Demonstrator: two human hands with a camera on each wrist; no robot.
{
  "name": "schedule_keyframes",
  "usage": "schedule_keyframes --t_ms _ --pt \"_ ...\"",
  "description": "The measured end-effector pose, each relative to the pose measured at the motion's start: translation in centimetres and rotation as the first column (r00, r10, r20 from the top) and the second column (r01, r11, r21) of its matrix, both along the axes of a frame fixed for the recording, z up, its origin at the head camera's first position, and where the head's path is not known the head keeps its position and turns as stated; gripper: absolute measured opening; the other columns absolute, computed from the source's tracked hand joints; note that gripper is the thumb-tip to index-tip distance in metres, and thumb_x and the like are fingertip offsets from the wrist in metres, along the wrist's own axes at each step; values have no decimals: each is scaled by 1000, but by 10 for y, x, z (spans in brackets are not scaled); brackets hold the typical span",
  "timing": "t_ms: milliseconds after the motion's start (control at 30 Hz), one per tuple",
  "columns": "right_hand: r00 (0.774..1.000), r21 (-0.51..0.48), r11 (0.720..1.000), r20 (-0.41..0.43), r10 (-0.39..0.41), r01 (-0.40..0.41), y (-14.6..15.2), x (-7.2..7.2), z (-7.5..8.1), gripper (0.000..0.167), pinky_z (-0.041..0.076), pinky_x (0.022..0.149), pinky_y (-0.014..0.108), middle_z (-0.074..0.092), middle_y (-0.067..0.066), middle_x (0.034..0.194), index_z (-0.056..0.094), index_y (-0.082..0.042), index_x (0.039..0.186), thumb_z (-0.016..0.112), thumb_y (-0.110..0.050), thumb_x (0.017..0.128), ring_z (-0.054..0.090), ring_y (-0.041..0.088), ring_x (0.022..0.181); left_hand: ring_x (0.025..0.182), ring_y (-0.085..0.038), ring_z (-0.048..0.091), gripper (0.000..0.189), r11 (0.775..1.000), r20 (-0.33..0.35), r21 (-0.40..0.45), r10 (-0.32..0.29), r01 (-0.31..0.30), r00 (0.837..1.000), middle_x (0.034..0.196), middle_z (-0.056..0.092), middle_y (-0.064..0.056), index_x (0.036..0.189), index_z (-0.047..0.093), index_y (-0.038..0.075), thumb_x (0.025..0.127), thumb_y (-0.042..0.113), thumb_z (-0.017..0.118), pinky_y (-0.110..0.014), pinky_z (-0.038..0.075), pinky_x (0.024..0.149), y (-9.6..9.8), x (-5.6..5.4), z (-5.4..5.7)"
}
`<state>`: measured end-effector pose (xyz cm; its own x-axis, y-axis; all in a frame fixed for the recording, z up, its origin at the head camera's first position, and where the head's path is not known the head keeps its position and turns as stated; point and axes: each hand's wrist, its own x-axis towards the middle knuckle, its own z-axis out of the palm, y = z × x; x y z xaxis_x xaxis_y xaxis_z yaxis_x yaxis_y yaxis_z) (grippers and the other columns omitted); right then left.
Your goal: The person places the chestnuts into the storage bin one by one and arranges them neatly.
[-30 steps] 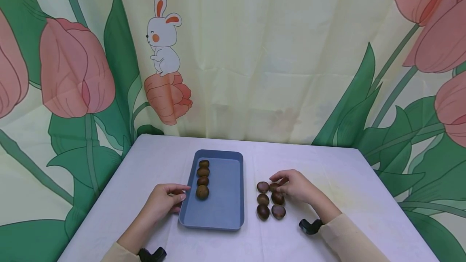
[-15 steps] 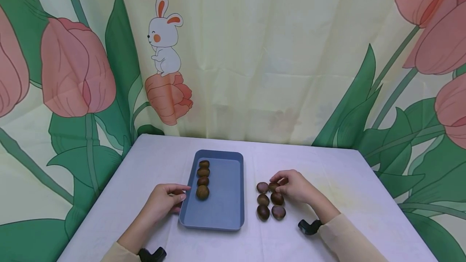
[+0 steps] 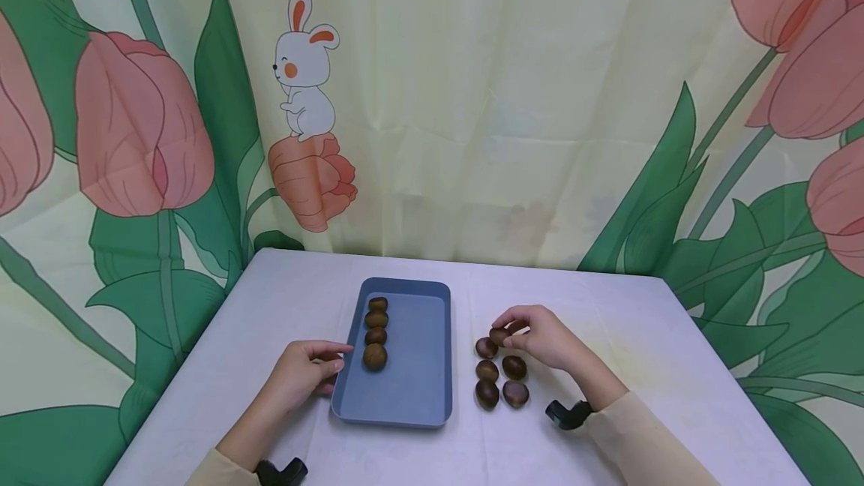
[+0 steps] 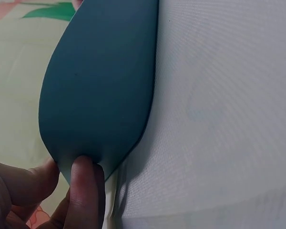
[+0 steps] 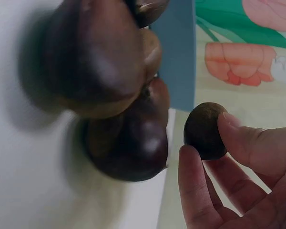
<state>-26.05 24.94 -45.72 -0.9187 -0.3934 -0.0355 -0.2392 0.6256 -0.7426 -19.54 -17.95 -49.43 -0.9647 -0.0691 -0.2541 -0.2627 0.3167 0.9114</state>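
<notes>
My right hand [image 3: 548, 338] pinches a brown chestnut [image 3: 499, 336] between thumb and fingertips; the right wrist view shows this chestnut [image 5: 205, 131] held off the table. Just below it stand more chestnuts [image 3: 487, 371] in two short columns. To the left lies a blue-grey rectangular tray [image 3: 415, 403]. My left hand [image 3: 301, 377] holds its left side, with the thumb at the rim and a finger against the outer wall [image 4: 95, 95] in the left wrist view. Along the tray's left part runs a line of brown nuts [image 3: 376, 336]; the nearest is rounder and lighter.
A white cloth covers the table [image 3: 574, 456]. Behind it hangs a curtain [image 3: 472, 133] printed with tulips and a rabbit. Black wrist cameras [image 3: 569, 415] sit at both cuffs.
My right hand has lifted the far right chestnut out of its column and shifted it slightly left and away from me. The left hand and tray stay in place.
</notes>
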Motion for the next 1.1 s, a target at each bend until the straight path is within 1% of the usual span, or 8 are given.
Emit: schedule_keyframes --t_ms 100,167,367,600,700,867,967,1100 --pt "1000 2 1000 -15 28 -28 -4 -1 4 27 59 85 35 80 6 114 80 -15 114 76 1 92 75 25 108 79 -17 70 26 1000 -7 -8 -12 12 1000 109 76 -14 120 82 5 95 -2 76 -31 65 62 0 0 0" --pt "999 -7 999 -15 41 -41 -7 -2 5 27 59 85 34 80 6 114 80 -15 114 76 1 92 75 25 108 79 -17 70 26 1000 -4 -6 -8 8 1000 109 76 -14 119 82 6 95 -2 76 -31 65 62 0 1 1" --pt "997 -27 997 -16 76 -76 -21 -2 9 29 59 82 28 81 5 110 81 -15 113 75 3 91 74 21 102 78 -16 69 26 1000 -1 -9 -5 5 1000 107 76 -12 119 83 6 96 -3 75 -31 65 62 1 1 1" --pt "995 -37 995 13 98 -98 -42 0 16 30 60 82 33 80 4 110 81 -17 113 75 3 93 73 21 98 79 -17 69 26 1000 -5 -10 -5 5 1000 106 75 -12 119 82 6 96 -3 75 -32 65 63 1 0 1" --pt "994 -45 993 15 111 -110 -51 2 20 30 61 83 33 79 3 110 81 -19 114 74 3 93 73 21 98 78 -17 69 26 1000 -5 -7 -4 4 1000 107 75 -13 119 82 6 96 -3 75 -32 65 62 1 0 0" --pt "989 -58 987 -30 148 -149 -67 3 24 31 62 85 30 80 1 112 82 -18 114 76 3 93 72 19 102 78 -17 69 26 1000 -2 -7 -4 4 1000 107 76 -13 120 82 6 96 -3 75 -32 65 62 1 1 1" --pt "982 -70 981 -49 180 -183 -77 3 25 30 62 87 31 79 0 112 82 -18 115 77 2 93 71 16 102 78 -17 70 26 1000 4 -9 -2 2 1000 107 76 -13 119 82 6 96 -3 75 -32 65 63 1 1 1" --pt "976 -78 973 -45 213 -216 -90 5 29 29 63 89 32 78 -1 109 82 -18 115 78 1 94 70 13 100 79 -17 69 27 1000 8 -17 -1 2 1000 107 75 -13 119 83 7 96 -2 75 -32 65 63 1 0 1"
